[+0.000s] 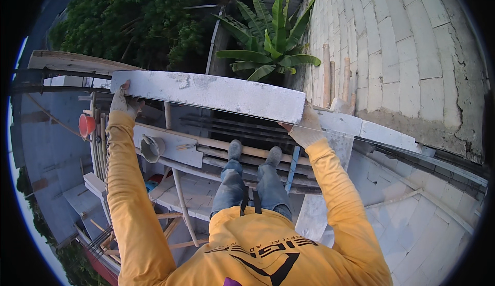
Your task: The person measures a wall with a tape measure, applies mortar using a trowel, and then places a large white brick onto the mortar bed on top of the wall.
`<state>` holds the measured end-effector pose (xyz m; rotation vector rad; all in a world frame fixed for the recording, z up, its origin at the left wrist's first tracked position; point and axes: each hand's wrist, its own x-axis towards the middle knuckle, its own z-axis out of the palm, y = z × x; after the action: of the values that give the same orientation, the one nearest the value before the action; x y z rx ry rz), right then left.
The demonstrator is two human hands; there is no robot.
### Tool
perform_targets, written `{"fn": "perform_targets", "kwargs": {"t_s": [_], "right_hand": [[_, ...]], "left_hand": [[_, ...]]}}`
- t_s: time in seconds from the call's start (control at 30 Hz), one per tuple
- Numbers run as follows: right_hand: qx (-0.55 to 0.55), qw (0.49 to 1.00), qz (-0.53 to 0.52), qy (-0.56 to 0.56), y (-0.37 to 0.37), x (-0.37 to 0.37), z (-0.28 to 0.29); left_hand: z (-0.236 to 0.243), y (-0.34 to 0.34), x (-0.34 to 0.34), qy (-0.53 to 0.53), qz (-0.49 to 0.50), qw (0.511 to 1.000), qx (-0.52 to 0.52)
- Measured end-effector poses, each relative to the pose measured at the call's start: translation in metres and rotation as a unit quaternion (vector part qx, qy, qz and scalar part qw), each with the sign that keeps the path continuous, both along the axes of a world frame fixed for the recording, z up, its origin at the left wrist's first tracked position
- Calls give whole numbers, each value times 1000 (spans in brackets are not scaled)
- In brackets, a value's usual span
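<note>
Both gloved hands grip opposite ends of a long white block (211, 94), held level at chest height so its weight is shared: left hand (124, 102) wraps the left end, right hand (305, 127) cups the right end. Feet stand on bamboo scaffold poles (216, 154). Beyond, a block wall (412, 54) and banana plant (270, 38).

Outdoors, daylight, pretty high up on a bamboo scaffold (242, 154) with poles lashed together. A wall of pale grey blocks (407, 43) climbs on the right, mortar rough along its lower edge. Below there's a banana plant (270, 43), dense green trees (139, 18), grey rooftops (46, 146), and a grey bucket (152, 148) resting on a plank.
</note>
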<state>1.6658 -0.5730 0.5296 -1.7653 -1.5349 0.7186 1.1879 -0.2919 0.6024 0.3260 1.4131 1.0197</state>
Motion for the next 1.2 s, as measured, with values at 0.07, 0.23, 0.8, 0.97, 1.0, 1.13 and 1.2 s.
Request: {"fn": "perform_targets", "kwargs": {"t_s": [0.07, 0.23, 0.8, 0.97, 1.0, 1.13, 1.2], "right_hand": [[1, 1000, 2, 5, 0, -2, -2], [-2, 1000, 3, 31, 1, -4, 2], [29, 999, -17, 8, -3, -8, 21], [-77, 968, -45, -236, -55, -21, 46], [-69, 975, -18, -212, -62, -29, 70], [-67, 984, 38, 160, -55, -50, 143], [-30, 903, 6, 429, -23, -54, 168]], "left_hand": [[1, 0, -5, 5, 7, 1000, -2], [2, -1, -4, 7, -6, 1000, 12], [-3, 1, -4, 31, 10, 999, 23], [-10, -7, -4, 19, 27, 998, 61], [-14, -6, -10, 29, 35, 997, 57], [-25, 2, 2, 55, 67, 994, 61], [-20, 1, 9, 81, 79, 992, 54]]}}
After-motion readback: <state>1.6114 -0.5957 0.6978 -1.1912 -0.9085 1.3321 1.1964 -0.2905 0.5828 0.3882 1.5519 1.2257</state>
